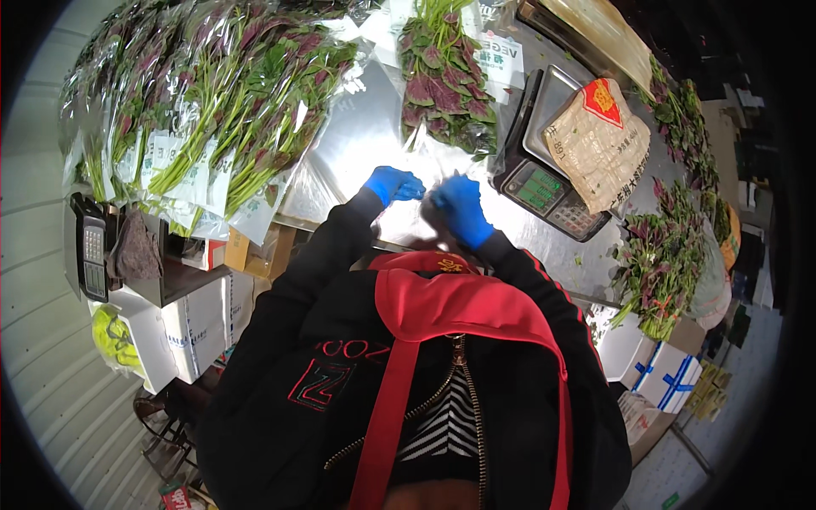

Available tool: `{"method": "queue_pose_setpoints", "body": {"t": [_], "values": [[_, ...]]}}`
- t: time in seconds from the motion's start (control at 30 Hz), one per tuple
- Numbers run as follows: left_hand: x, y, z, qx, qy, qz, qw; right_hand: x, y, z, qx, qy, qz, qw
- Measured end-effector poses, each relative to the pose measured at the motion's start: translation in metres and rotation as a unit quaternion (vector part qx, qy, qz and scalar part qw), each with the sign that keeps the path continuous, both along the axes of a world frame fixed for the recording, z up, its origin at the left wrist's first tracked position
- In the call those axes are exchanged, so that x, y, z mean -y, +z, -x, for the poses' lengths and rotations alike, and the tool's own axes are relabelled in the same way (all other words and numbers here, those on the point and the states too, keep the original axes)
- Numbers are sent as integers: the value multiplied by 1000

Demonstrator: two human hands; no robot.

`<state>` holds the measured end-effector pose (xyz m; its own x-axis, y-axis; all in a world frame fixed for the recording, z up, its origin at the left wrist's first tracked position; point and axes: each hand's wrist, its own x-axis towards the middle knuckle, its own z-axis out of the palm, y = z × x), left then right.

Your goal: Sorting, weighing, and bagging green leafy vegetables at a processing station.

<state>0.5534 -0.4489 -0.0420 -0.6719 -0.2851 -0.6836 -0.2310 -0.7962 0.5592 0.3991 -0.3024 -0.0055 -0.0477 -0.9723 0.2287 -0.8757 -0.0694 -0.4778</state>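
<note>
My left hand point(393, 184) and my right hand point(461, 208), both in blue gloves, meet over the near edge of a steel table point(357, 140). Their fingers pinch the open bottom end of a clear plastic bag point(425, 157) between them. The bag holds a bunch of red-and-green leafy amaranth point(444, 81) that lies stretched away from me on the table. My black jacket and red apron strap fill the lower middle of the view.
Several bagged amaranth bunches point(212, 102) are stacked at the left. A digital scale point(552, 191) with a printed paper sack point(599, 144) on it stands to the right. Loose amaranth point(663, 263) is heaped far right. White boxes point(195, 327) sit under the table, and a small device point(91, 246) is at the left.
</note>
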Motion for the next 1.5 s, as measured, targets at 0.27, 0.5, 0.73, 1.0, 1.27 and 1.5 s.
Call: {"method": "queue_pose_setpoints", "body": {"t": [0.27, 0.5, 0.73, 1.0, 1.27, 1.5], "values": [[12, 9, -18, 4, -36, 20, 999, -459, 41, 176, -182, -402, -569, 695], [48, -30, -47, -106, -61, -36, 992, -466, 40, 159, -135, -395, -623, 662], [80, -21, -68, -84, -96, -131, 983, -73, 47, 74, 39, -156, -77, 984], [83, 30, -81, 75, -120, 14, 990, 15, 24, 45, -106, -12, -55, 993], [35, 49, -77, 189, -161, 793, 556, -15, 13, 66, 41, -32, 28, 998], [53, 44, -51, 114, -298, 861, 396, -14, 21, 70, -103, 14, 17, 994]]}}
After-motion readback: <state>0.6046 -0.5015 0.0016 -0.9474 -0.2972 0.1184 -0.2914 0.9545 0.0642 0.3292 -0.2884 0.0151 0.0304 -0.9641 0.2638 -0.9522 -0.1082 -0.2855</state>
